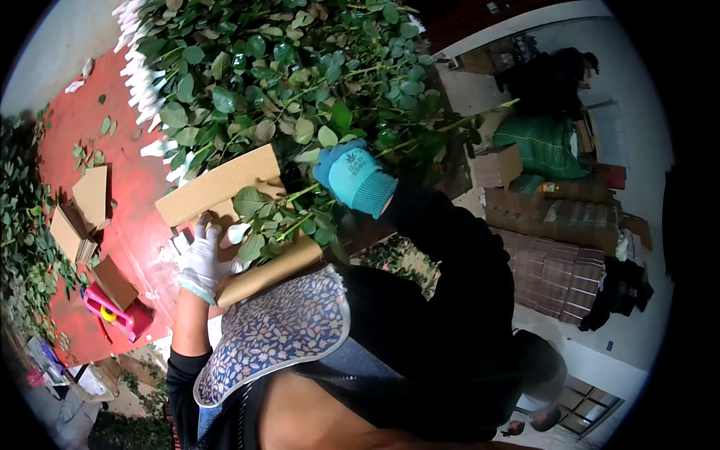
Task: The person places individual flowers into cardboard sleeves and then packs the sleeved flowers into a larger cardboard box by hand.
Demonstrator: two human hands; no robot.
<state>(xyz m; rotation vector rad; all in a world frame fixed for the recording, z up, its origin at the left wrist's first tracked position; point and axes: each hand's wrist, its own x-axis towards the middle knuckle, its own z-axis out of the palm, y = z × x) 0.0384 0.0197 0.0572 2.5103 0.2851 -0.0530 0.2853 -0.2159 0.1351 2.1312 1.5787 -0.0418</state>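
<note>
My left hand [201, 259], in a white glove, presses on a sheet of brown corrugated cardboard [217, 184] lying on the red table [127, 195], its fingers at the lower ends of leafy green stems [274, 217]. My right hand [351, 176], in a blue-green glove, is closed around a bunch of those stems higher up, within the foliage. A large heap of leafy stems [285, 67] with white-wrapped heads [139, 75] fills the table beyond. The cardboard curls under the bunch towards my body.
Folded cardboard pieces [79, 214] lie at the table's left, with a pink tape dispenser [109, 311] near the front edge. More foliage [22, 225] runs along the far left. Stacked brown boxes [559, 255] and a green sack [544, 146] stand to the right, where another person [555, 75] works.
</note>
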